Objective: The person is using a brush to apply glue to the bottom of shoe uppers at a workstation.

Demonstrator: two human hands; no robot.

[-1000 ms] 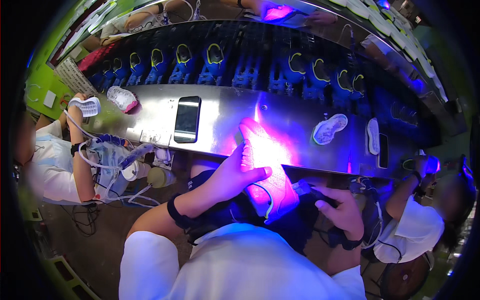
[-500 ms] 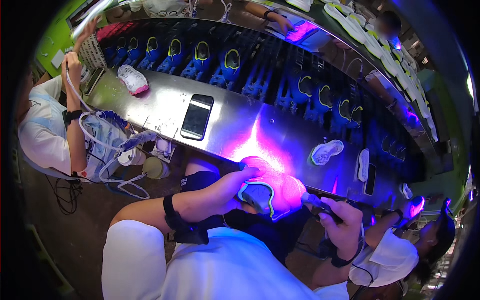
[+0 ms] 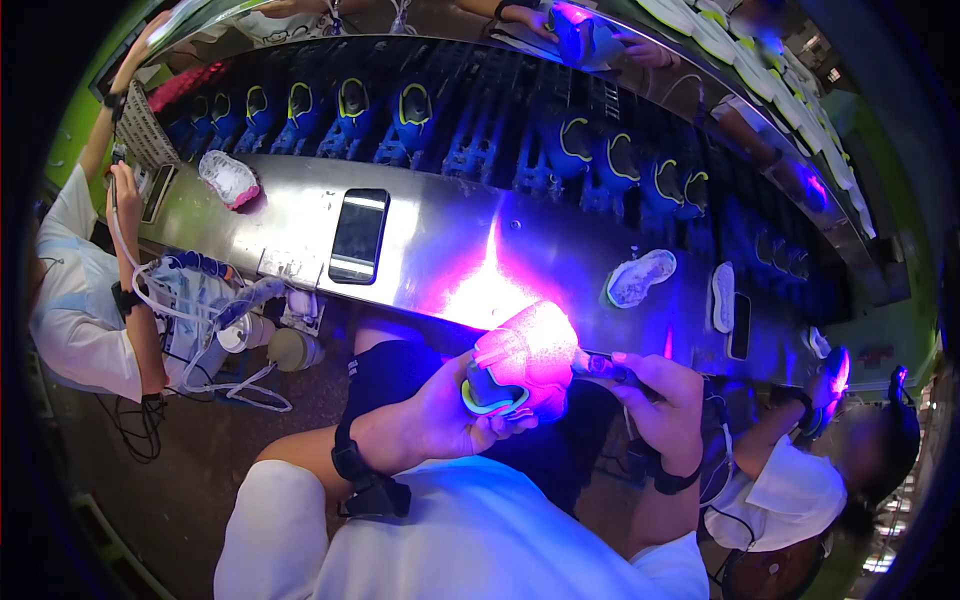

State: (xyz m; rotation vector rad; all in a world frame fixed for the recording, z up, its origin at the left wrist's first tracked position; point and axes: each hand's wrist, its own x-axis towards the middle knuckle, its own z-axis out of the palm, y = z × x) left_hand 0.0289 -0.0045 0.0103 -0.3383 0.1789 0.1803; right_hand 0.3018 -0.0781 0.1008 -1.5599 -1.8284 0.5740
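The fingers of the left hand [image 3: 455, 415] are curled around a small shoe [image 3: 520, 362], which glows pink and purple under the light. The thumb lies along the near side, and the shoe is held in the air, just in front of the near edge of the metal bench [image 3: 440, 250]. The right hand [image 3: 655, 385] is closed on a thin dark tool [image 3: 600, 365], like a small lamp or pen, whose tip touches the right side of the shoe. Both wrists carry dark bands.

Beyond the hands, a bright purple patch of light falls on the bench. To the left of it a black phone [image 3: 360, 236] lies flat, with bare metal around it on all sides. Farther left, near the end of the bench, rests a white shoe sole with a pink edge [image 3: 230, 178]. To the right lie a pale insole [image 3: 641, 277] and a narrow white sole [image 3: 722, 297], well apart from the hands. Behind the far edge of the bench runs a row of blue shoe holders [image 3: 410, 115].

A person in white [image 3: 75, 300] sits at the left with cables, another person [image 3: 790, 490] at the lower right.
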